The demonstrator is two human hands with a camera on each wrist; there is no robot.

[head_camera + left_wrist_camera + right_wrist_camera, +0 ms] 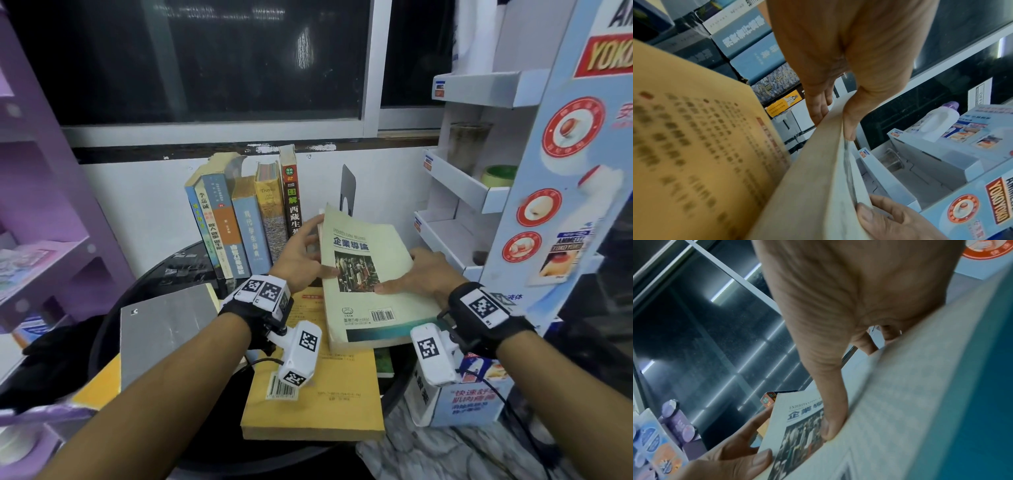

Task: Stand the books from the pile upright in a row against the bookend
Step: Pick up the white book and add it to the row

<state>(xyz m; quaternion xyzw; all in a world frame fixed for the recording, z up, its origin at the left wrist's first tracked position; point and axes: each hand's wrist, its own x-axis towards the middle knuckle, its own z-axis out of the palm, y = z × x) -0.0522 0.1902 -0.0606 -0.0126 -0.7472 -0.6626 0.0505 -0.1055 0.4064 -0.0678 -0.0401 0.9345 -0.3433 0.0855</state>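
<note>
Both hands hold a cream book (363, 274) with a photo on its cover, tilted above the pile. My left hand (310, 251) pinches its left edge, thumb (849, 129) on the cover and fingers behind. At the right edge, my right hand (411, 274) grips it with the thumb (832, 426) on the cover. Under it lie a yellow book (315, 394) and a green one (383, 363). Several books (246, 219) stand upright at the back. The grey metal bookend (347, 188) stands just right of them, behind the cream book.
A grey book (164, 329) lies at the left of the round black table (171, 267). A white display shelf (462, 192) and a blue cardboard stand (565, 171) crowd the right. A purple shelf (41, 205) stands left, and a printed box (469, 401) sits at front right.
</note>
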